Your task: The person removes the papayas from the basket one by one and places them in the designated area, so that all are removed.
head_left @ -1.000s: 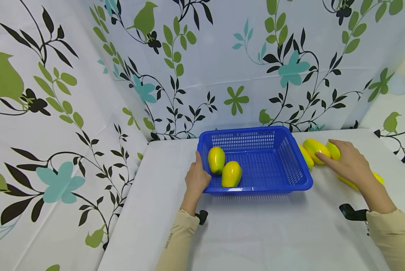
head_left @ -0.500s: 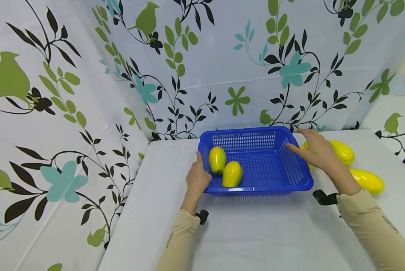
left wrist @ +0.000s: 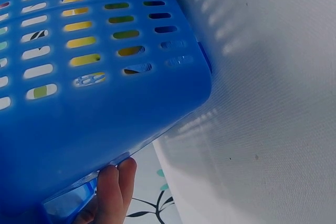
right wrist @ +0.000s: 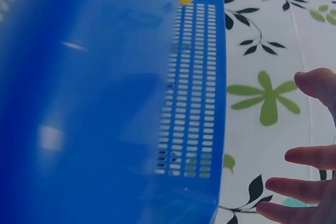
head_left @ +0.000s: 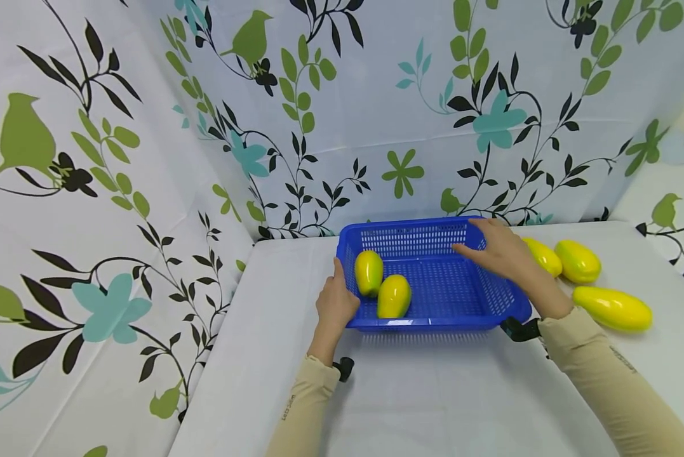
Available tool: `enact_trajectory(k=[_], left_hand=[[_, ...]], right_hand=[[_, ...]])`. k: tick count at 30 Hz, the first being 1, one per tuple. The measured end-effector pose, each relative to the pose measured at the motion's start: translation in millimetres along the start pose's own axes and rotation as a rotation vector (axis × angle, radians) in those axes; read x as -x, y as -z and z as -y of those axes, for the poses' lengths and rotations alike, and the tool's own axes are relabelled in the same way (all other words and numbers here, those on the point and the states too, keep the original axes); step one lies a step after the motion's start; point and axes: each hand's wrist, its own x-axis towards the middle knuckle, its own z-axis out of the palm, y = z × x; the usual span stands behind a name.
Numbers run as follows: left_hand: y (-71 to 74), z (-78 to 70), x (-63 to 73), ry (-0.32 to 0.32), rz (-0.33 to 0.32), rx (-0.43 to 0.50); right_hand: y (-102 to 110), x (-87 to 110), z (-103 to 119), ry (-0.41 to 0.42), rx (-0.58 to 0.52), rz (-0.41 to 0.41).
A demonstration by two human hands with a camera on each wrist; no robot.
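A blue plastic basket (head_left: pixel 450 322) with slotted sides stands on the white table. Inside, at its left end, lie two glossy yellow-green mangoes (head_left: pixel 368 273). My left hand (head_left: pixel 336 303) grips the basket's left rim; fingers (left wrist: pixel 113 187) at the rim show in the left wrist view. Over the basket's right end hovers my right hand (head_left: pixel 502 251), fingers spread. The right wrist view shows nothing between its thumb and fingers (right wrist: pixel 299 187).
Right of the basket lie more yellow fruits: two mangoes (head_left: pixel 578 261) side by side and a longer yellow fruit (head_left: pixel 613 308) nearer the front. A patterned curtain (head_left: pixel 401 127) hangs along the back and left of the table (head_left: pixel 410 393).
My right hand has moved left, from above the fruits on the table to over the basket's right end. The left hand keeps its grip on the rim.
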Motion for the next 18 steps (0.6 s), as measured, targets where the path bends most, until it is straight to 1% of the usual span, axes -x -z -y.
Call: enact_trajectory(k=[6,12,15,18], left_hand=[[1.1,0.3,0.8,-0.008,-0.013,0.009],[0.5,0.7,2.1,-0.006,-0.009,0.009],[-1.0,1.1,1.7,-0.011,-0.015,0.013],[-2.2,1.8,0.8,-0.018,-0.024,0.017]], right_hand=[[0,-6.3,17,0.029,0.010,0.016],[-8,-14.3,28,0.065,0.031,0.024],[-15,-19.4,34,0.069,0.031,0.050],[-23,-24.7,39,0.076,0.003,0.091]])
